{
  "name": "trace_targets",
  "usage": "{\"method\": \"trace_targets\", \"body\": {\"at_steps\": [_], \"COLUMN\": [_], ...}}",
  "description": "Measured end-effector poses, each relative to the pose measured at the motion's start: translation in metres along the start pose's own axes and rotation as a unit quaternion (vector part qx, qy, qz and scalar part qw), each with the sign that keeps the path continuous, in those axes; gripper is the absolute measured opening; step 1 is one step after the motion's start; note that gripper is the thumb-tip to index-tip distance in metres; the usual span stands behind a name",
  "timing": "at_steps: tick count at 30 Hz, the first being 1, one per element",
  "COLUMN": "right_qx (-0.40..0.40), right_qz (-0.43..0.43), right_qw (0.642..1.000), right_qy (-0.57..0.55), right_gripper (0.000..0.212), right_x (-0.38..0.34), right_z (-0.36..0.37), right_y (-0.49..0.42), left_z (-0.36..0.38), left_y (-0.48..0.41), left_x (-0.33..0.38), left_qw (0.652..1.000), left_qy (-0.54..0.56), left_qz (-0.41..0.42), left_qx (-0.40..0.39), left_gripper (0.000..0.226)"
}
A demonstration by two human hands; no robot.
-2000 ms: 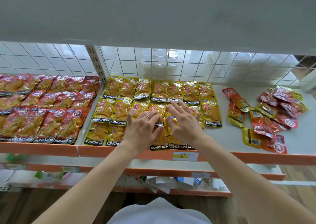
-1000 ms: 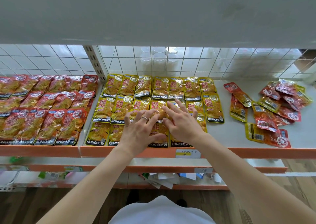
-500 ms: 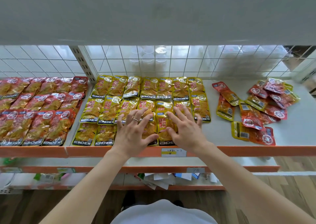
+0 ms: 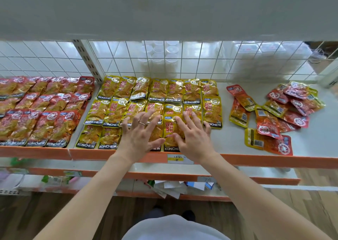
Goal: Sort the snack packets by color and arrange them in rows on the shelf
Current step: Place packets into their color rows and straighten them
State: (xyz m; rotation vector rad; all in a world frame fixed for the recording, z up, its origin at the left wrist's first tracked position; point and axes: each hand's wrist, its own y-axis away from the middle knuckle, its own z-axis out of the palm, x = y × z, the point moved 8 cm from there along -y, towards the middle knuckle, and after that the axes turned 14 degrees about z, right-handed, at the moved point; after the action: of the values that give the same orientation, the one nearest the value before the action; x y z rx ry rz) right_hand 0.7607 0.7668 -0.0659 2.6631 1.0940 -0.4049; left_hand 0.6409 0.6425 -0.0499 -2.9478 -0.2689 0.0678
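Both hands lie flat on the block of yellow packets (image 4: 159, 91) on the shelf (image 4: 230, 141). The left hand (image 4: 139, 139) has its fingers (image 4: 146, 116) straight and spread, pressing on the packets of the middle and front rows and gripping nothing; a ring (image 4: 142, 123) sits on one finger. The right hand (image 4: 193, 141), just beside it, also has its fingers (image 4: 190, 120) splayed and straight, holding nothing and resting on the front packets. Beyond the fingertips, the back row of yellow packets runs along the wire grid (image 4: 201, 60). To the left of the left fingers, past an upright post, the red packets (image 4: 42, 111) lie in overlapping rows. Well to the right of the right fingers, a loose pile (image 4: 274, 115) of red and yellow packets lies unsorted. Below the wrists, a paper label (image 4: 176, 159) is stuck on the shelf's orange front edge (image 4: 256, 160).
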Motion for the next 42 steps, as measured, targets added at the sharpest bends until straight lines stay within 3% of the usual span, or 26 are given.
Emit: {"method": "trace_targets", "body": {"at_steps": [4,8,11,16,42], "right_qx": [0.024,0.028,0.022,0.041,0.056], "right_qz": [0.019,0.089,0.096,0.101,0.100], "right_qw": [0.999,0.996,0.995,0.994,0.993], "right_qy": [-0.012,0.002,0.018,0.019,0.002], "right_gripper": [0.064,0.068,0.069,0.067,0.060], "right_x": [0.002,0.012,0.011,0.012,0.014], "right_z": [-0.004,-0.008,-0.008,-0.006,-0.006], "right_y": [0.000,0.000,-0.001,-0.002,-0.001], "left_z": [-0.008,-0.008,-0.001,-0.001,0.003], "left_y": [-0.012,-0.037,-0.051,-0.060,-0.033], "left_x": [0.032,0.041,0.037,0.035,0.042], "left_qw": [0.998,0.998,0.993,0.990,0.998], "left_qy": [0.014,0.028,0.008,-0.025,0.007], "left_qz": [0.060,0.022,0.008,0.026,-0.017], "left_qx": [0.028,-0.050,-0.115,-0.134,-0.056], "left_gripper": [0.059,0.066,0.072,0.076,0.062]}}
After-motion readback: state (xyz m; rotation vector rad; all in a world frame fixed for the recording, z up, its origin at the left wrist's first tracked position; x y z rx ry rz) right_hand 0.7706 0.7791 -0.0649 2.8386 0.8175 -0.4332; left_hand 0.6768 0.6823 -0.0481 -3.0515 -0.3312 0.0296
